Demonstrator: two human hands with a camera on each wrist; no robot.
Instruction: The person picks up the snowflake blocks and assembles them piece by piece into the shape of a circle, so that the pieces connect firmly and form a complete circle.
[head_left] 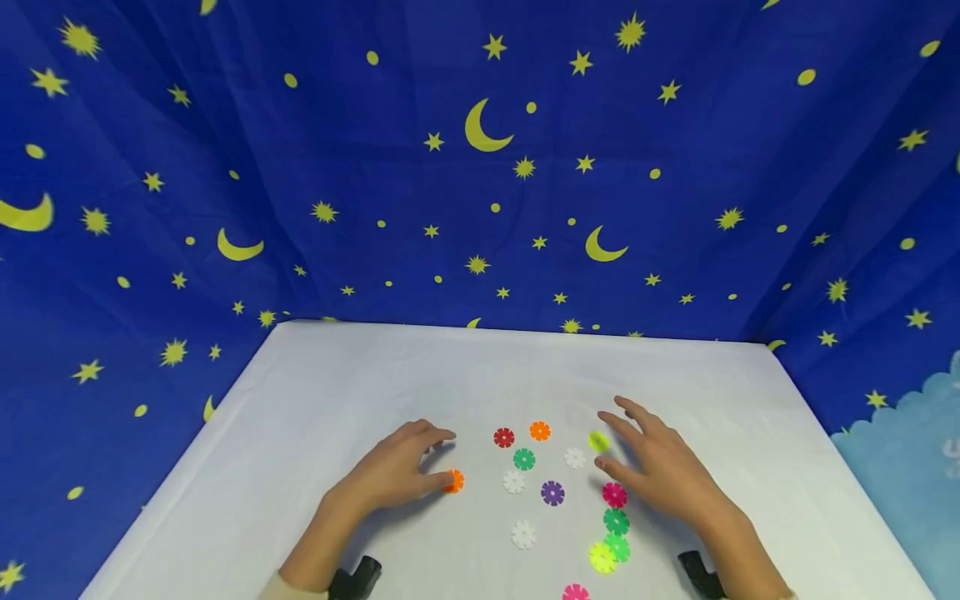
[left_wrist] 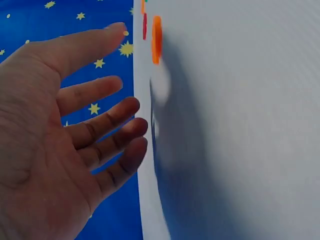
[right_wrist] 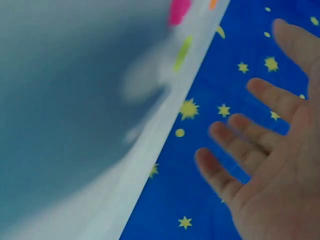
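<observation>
Loose and apart, holding nothing: fingers [left_wrist: 107, 119] of the left hand [head_left: 393, 471]. Just over an orange snowflake disc [head_left: 458, 483] with the left thumb [left_wrist: 87, 50], a little gap showing in the left wrist view. Spread wide and empty too: fingers of the right hand [head_left: 663, 467], up above the white surface [head_left: 360, 367]. In the head view, between right thumb [head_left: 621, 473] and pointing finger [head_left: 621, 427], a lime disc [head_left: 598, 441]. Just below that thumb, a hot pink disc [head_left: 614, 495].

From there, in a bent row toward the person, a dark green disc [head_left: 617, 522], a bright green disc [head_left: 618, 546] and a yellow disc [head_left: 603, 558], these last two touching.

In the middle, between both hands, more flat discs with little notches: a red disc [head_left: 504, 437] beside a second orange disc [head_left: 540, 431], a teal disc [head_left: 524, 459] just below both, and a purple disc [head_left: 552, 493]. Around these, three white discs [head_left: 574, 457], one near the lime disc, one near the teal disc, one closer to the person. At the bottom edge, partly cut off, another pink disc [head_left: 576, 592].

By each wrist, a black gadget [head_left: 356, 577]. On the left arm, a pale sleeve [head_left: 291, 587]. Behind everything, blue cloth [head_left: 420, 183] with yellow moons and stars.
</observation>
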